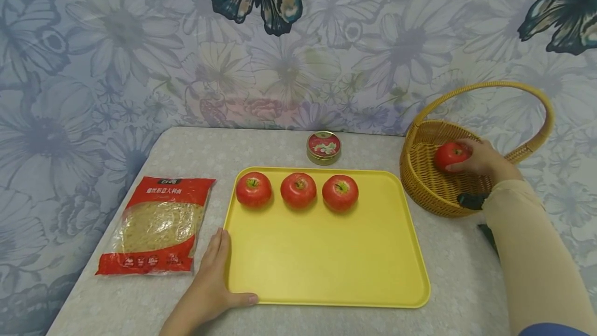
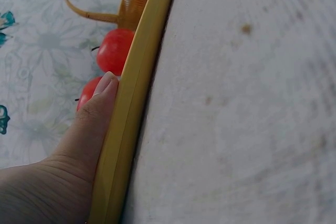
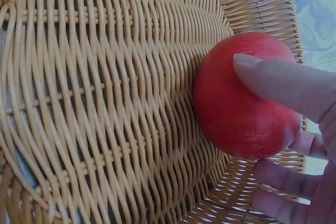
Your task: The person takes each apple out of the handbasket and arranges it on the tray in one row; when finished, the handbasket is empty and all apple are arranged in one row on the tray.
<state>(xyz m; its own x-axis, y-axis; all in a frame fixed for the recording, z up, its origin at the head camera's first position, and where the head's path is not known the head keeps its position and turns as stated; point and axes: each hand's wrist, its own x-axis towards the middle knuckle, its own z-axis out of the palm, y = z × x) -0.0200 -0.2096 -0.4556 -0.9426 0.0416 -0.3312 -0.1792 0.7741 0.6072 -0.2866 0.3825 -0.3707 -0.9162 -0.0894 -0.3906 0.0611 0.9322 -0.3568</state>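
Inside the wicker basket (image 1: 422,191), my right hand (image 1: 485,159) grips a red apple (image 1: 450,156). The right wrist view shows the thumb across the apple (image 3: 241,103) and several fingers (image 3: 286,177) curled at its lower side. My left hand (image 1: 212,284) rests at the near left corner of a yellow tray (image 1: 326,258), fingers straight along its left side and thumb on the front edge. Three red apples (image 1: 299,191) stand in a row along the tray's far side. In the left wrist view the thumb (image 2: 89,119) lies against the tray's rim (image 2: 131,93).
A red and clear bag of pasta (image 1: 158,227) lies left of the tray. Behind the tray sits a small round tin (image 1: 324,148) with a red lid. The basket's tall handle (image 1: 489,85) arches over it, and a butterfly-patterned cloth (image 1: 280,77) hangs behind the table.
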